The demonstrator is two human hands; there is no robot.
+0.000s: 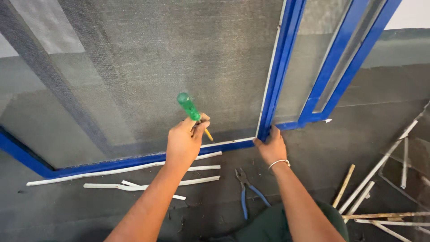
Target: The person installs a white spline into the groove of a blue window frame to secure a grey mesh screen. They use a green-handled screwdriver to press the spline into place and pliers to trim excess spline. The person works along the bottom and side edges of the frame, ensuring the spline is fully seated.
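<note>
The screwdriver [193,112], green-handled with a yellow shank, sits in the left hand [184,142], which is clenched around it just left of the picture's centre; its tip points down toward 5 o'clock at the lower rail of the blue frame [134,161]. The right hand [271,148], with a bracelet [278,163] on its wrist, grips the bottom corner of the frame at about 3 o'clock from the screwdriver, fingers curled over the upright. Grey mesh [148,67] fills the frame above both hands. On the floor [380,107], white strips [148,172] lie just below the rail at 6 o'clock, and blue-handled pliers [247,190] rest between the forearms. More strips and sticks [371,188] lie well apart at 4 o'clock.

As I judge it, good work here means keeping the tip low and shallow along the rail's groove, so it lifts the strip rather than piercing the mesh, while the right hand holds the corner steady against the push. A slip toward 12 o'clock could tear the mesh.
</note>
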